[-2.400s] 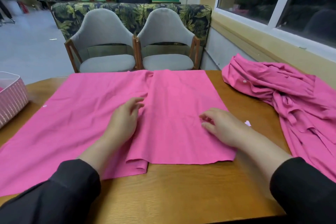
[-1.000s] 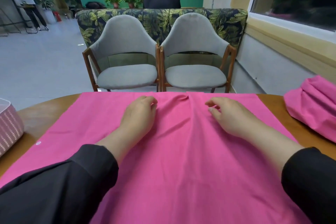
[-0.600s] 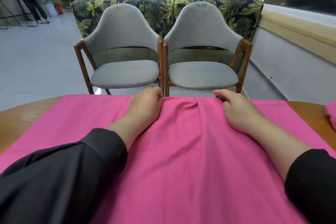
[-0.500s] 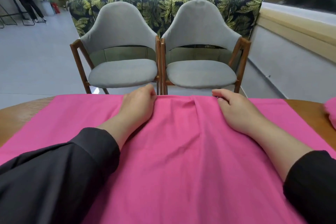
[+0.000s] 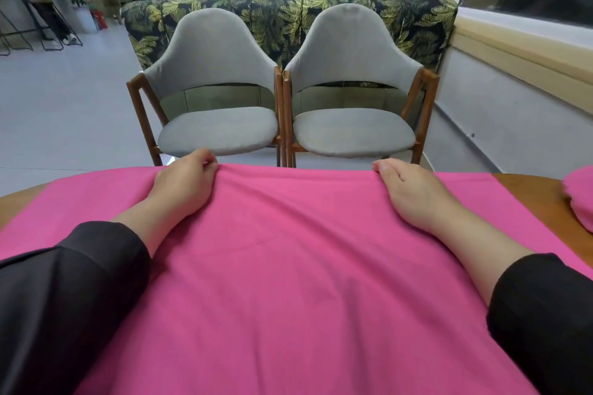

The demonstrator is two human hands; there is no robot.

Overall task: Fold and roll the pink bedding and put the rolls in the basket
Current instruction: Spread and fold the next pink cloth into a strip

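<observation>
At the far left, a curved strip of the wooden bench (image 5: 19, 199) shows beside the pink sheet (image 5: 288, 266), which lies spread flat over most of the bench top and runs from the near edge of the view to the far rim. The left hand (image 5: 183, 184) rests at that far edge of the sheet, knuckles up, its fingers (image 5: 205, 161) curled down over the hem and pinching a small ridge of cloth, with creases fanning out from the grip. A dark sleeve covers the forearm behind it. Beyond the rim stand two grey chairs (image 5: 218, 99) side by side. Further right, the right hand (image 5: 410, 189) lies on the same far edge, well apart from the left, its fingers bent over the hem and holding it. At the far right, a bunched pink cloth (image 5: 579, 199) sits on bare wood, just beside the sheet.
</observation>
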